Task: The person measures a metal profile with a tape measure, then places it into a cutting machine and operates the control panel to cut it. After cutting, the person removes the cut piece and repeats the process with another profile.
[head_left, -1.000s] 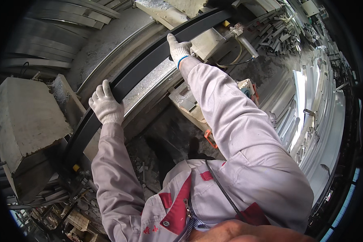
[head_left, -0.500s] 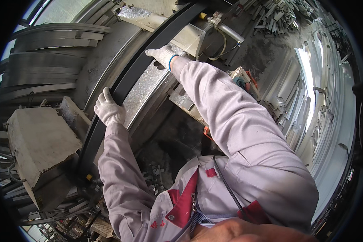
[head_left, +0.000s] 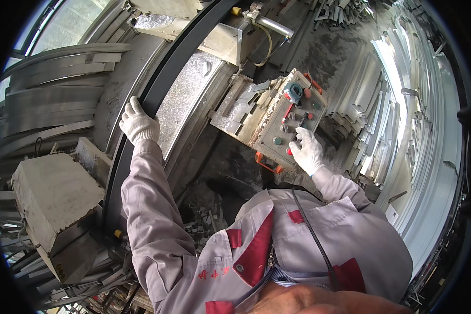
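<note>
the left hand, in a white knit glove, rests on the long dark grey metal bar, though its grip cannot be told, and the white-gloved right hand is loosely open at the round red button on the grey rectangular control panel. the bar runs diagonally over the pale, chip-strewn machine bed; long silvery metal profiles lie at far right.

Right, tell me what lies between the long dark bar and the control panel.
In the head view: a silvery, speckled bed beside the dark bar, then metal pieces nearer the control panel.
</note>
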A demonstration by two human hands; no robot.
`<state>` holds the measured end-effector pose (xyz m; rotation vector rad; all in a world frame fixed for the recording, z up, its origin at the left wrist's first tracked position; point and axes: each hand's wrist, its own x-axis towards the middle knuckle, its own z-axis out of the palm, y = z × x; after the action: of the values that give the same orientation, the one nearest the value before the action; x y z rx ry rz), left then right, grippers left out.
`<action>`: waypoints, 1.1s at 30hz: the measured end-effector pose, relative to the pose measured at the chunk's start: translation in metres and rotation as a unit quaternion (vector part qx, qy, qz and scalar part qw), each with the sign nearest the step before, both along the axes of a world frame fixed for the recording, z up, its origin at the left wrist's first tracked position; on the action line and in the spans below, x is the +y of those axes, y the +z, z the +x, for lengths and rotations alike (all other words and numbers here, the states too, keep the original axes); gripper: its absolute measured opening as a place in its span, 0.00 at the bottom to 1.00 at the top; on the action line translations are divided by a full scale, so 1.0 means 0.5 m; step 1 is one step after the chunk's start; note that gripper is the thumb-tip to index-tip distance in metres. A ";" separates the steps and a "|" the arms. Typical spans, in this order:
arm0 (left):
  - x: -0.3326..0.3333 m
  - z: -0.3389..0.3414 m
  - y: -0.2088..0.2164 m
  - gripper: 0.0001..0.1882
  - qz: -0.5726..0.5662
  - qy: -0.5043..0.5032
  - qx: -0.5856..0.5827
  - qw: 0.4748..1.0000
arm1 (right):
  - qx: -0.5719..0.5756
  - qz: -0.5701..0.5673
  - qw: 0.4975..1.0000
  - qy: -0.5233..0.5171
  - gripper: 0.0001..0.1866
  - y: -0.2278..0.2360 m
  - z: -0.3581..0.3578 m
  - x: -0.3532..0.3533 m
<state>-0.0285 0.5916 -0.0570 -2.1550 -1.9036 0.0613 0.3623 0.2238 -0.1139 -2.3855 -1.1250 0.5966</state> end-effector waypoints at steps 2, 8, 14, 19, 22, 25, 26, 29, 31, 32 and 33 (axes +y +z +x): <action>0.024 0.052 0.008 0.54 -0.011 0.011 0.009 1.000 | -0.103 0.022 0.993 0.056 0.31 -0.021 0.013 -0.034; 0.094 0.190 0.026 0.40 -0.045 0.022 -0.032 0.998 | -0.143 0.016 0.980 0.139 0.28 -0.062 0.049 -0.046; 0.118 0.207 0.026 0.33 -0.051 0.023 -0.049 0.997 | -0.129 0.005 0.982 0.137 0.20 -0.075 0.079 -0.024; 0.119 0.202 0.024 0.34 -0.046 0.010 -0.063 0.997 | -0.144 -0.010 0.970 0.194 0.20 -0.055 0.110 -0.022; 0.117 0.200 0.024 0.32 -0.040 0.000 -0.063 0.997 | -0.173 -0.029 0.955 0.238 0.20 -0.047 0.123 -0.027; 0.118 0.198 0.021 0.31 -0.040 -0.002 -0.060 0.997 | -0.197 -0.035 0.939 0.279 0.20 -0.056 0.129 -0.027; 0.118 0.198 0.019 0.30 -0.043 0.001 -0.061 0.997 | -0.197 -0.041 0.939 0.278 0.20 -0.062 0.131 -0.026; 0.125 0.197 0.013 0.30 -0.034 -0.001 -0.064 0.997 | -0.194 -0.060 0.942 0.267 0.22 -0.082 0.133 -0.023; 0.127 0.196 0.010 0.30 -0.031 -0.001 -0.064 0.997 | -0.198 -0.070 0.946 0.246 0.23 -0.092 0.133 -0.023; 0.127 0.194 0.010 0.30 -0.034 -0.002 -0.064 0.997 | -0.201 -0.066 0.947 0.243 0.24 -0.095 0.132 -0.023; 0.129 0.194 0.011 0.30 -0.036 -0.003 -0.065 0.997 | -0.202 -0.069 0.948 0.237 0.24 -0.097 0.131 -0.023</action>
<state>0.0683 0.6559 -0.0515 -2.2643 -1.9940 -0.0121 0.4279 0.2125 -0.1623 -2.4241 -1.9265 0.3418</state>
